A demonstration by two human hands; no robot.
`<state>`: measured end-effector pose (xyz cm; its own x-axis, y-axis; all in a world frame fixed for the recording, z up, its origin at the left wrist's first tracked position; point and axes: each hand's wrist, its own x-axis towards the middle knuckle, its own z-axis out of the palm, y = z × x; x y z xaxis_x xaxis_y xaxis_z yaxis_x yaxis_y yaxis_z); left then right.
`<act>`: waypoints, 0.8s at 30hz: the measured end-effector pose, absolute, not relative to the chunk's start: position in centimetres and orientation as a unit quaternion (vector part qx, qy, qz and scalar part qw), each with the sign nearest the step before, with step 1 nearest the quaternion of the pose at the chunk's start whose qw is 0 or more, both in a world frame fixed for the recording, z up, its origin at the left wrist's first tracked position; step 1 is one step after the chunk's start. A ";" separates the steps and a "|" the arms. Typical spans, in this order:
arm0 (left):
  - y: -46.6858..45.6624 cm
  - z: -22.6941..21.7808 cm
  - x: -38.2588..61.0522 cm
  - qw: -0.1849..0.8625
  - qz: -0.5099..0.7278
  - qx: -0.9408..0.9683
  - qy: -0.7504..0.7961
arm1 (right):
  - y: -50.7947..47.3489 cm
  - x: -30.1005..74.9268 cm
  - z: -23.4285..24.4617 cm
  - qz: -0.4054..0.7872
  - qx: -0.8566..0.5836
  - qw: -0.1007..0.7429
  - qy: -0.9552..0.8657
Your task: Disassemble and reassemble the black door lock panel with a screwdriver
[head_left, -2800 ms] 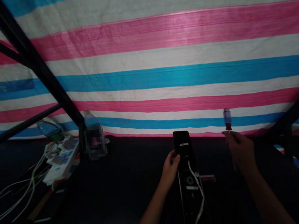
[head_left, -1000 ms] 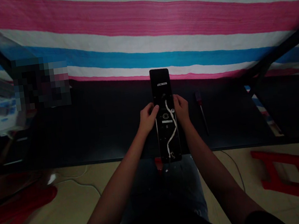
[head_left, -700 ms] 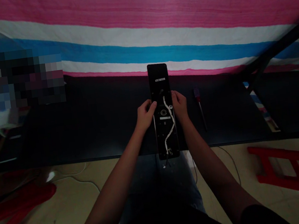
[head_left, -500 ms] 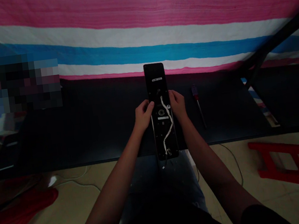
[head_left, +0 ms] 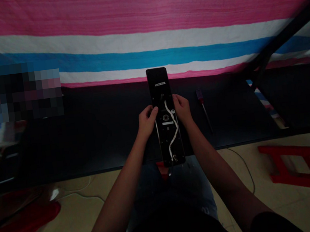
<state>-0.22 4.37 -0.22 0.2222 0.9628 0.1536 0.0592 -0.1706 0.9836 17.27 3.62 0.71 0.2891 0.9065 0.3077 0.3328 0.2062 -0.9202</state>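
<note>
A long black panel [head_left: 164, 133], narrow and with rounded corners, is held between my two hands, its near end jutting past the table's front edge. A white wrapped cable [head_left: 176, 125] runs along its face, among small screws, white labels and a round fitting. My left hand [head_left: 147, 121] grips the panel's left edge, thumb on top. On the opposite edge, my right hand [head_left: 182, 108] is closed around the side, its fingertips partly hidden. To the right of that hand lies a screwdriver [head_left: 201, 101] with a purple and red handle.
The dark table [head_left: 103, 133] spans the view, backed by a striped pink, white and blue sheet [head_left: 125, 61]. At right a black frame bar [head_left: 283, 38] slants down to the table. Red plastic stools [head_left: 289, 178] stand on the floor on both sides. A blurred-out area covers the left.
The panel and both hands appear slightly further left, along with a small shift of the whole view. My grip looks the same, and the screwdriver stays on the table.
</note>
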 end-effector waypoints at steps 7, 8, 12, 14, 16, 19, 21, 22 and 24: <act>4.2 0.0 -0.3 0.486 0.464 0.608 0.423 | 3.5 17.3 0.9 0.259 -0.576 0.560 -0.536; 4.2 0.1 -0.3 0.485 0.465 0.608 0.423 | 3.4 17.3 1.0 0.260 -0.576 0.560 -0.535; 4.1 0.3 -0.3 0.486 0.468 0.608 0.418 | 3.4 17.1 1.1 0.263 -0.571 0.569 -0.531; 4.1 0.3 -0.3 0.488 0.468 0.607 0.417 | 3.4 17.1 1.1 0.263 -0.567 0.572 -0.531; 4.2 0.3 -0.3 0.488 0.468 0.607 0.418 | 3.4 17.1 1.1 0.262 -0.569 0.570 -0.532; 4.2 0.3 -0.4 0.490 0.465 0.607 0.417 | 3.4 17.2 1.1 0.262 -0.573 0.564 -0.534; 4.2 0.3 -0.4 0.492 0.463 0.608 0.417 | 3.4 17.2 1.2 0.264 -0.575 0.562 -0.533; 4.2 0.3 -0.4 0.493 0.462 0.608 0.417 | 3.4 17.2 1.2 0.264 -0.577 0.562 -0.531; 4.2 0.3 -0.4 0.494 0.461 0.608 0.417 | 3.5 17.2 1.2 0.263 -0.579 0.560 -0.531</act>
